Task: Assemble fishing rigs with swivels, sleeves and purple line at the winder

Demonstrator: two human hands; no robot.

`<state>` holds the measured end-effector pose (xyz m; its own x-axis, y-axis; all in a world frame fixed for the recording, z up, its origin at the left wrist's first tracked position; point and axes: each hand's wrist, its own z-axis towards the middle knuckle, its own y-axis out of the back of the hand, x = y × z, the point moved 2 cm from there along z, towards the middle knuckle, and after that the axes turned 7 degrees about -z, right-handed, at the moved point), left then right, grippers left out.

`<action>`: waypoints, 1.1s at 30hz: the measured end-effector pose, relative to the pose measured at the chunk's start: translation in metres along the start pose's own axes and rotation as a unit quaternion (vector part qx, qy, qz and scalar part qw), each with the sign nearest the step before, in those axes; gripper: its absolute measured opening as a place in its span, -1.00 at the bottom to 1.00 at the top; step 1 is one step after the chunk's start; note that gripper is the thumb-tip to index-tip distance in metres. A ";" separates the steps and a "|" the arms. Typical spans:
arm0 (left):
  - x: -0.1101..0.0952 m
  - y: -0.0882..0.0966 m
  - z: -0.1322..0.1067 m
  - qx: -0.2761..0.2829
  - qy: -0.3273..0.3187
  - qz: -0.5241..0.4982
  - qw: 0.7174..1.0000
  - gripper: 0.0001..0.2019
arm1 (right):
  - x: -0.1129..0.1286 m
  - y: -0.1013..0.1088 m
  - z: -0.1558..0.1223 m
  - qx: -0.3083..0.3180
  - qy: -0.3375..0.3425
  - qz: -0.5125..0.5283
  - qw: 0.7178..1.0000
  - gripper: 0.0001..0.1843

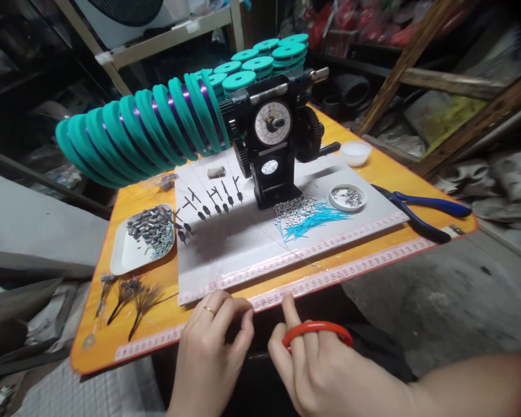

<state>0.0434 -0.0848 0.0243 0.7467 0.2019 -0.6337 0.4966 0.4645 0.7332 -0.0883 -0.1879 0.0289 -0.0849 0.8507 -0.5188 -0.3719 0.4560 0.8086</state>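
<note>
My left hand [211, 353], wearing a gold ring, has its fingertips pinched together just off the near edge of an orange tabletop [386, 174]. I cannot see anything between them. My right hand [316, 370] is next to it, with a red plastic ring [316, 331] looped over its fingers. Neither hand touches the table. Nearest to them lies a measuring tape [342, 275] stuck along the table edge, and beyond it a white sheet [243, 272] with loose parts on it.
A black hand-cranked winding machine with a dial [271, 139] stands on the sheet, holding teal spools [139, 136] on a long rod. A white tray of grey beads [143, 240], black pointed pieces [217, 200], teal bristles [308, 220], a metal dish [347, 197], and blue-handled pliers [421, 208] surround it.
</note>
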 end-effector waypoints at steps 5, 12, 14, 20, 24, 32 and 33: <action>-0.001 -0.001 0.000 -0.001 0.005 -0.005 1.000 -0.87 | -0.001 0.001 -0.001 -0.015 -0.015 0.012 1.000 -0.57; -0.006 -0.002 0.001 -0.021 0.016 0.004 1.000 -0.86 | 0.000 -0.002 -0.009 -0.026 -0.045 0.010 0.999 -0.57; -0.006 -0.002 0.001 -0.025 0.018 0.005 1.000 -0.86 | 0.000 -0.002 -0.010 -0.037 -0.063 0.014 0.997 -0.56; -0.007 -0.006 0.001 -0.050 0.013 0.030 0.998 -0.87 | -0.001 -0.001 -0.012 -0.029 -0.048 0.007 0.998 -0.57; -0.007 -0.008 0.001 -0.062 0.017 0.044 0.997 -0.87 | -0.018 0.003 -0.021 -0.011 -0.025 0.054 0.998 -0.52; -0.028 -0.011 -0.009 -0.165 -0.022 -0.030 0.986 -0.82 | -0.011 -0.008 -0.043 0.049 -0.214 0.477 0.851 -0.94; -0.031 -0.011 -0.010 -0.178 -0.026 -0.047 0.983 -0.82 | -0.004 -0.011 -0.041 0.081 -0.231 0.509 0.825 -0.90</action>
<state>0.0097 -0.0874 0.0333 0.7316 0.1034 -0.6738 0.3850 0.7531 0.5335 -0.1222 -0.2073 0.0110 0.0981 0.8063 0.5833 -0.1946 -0.5592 0.8059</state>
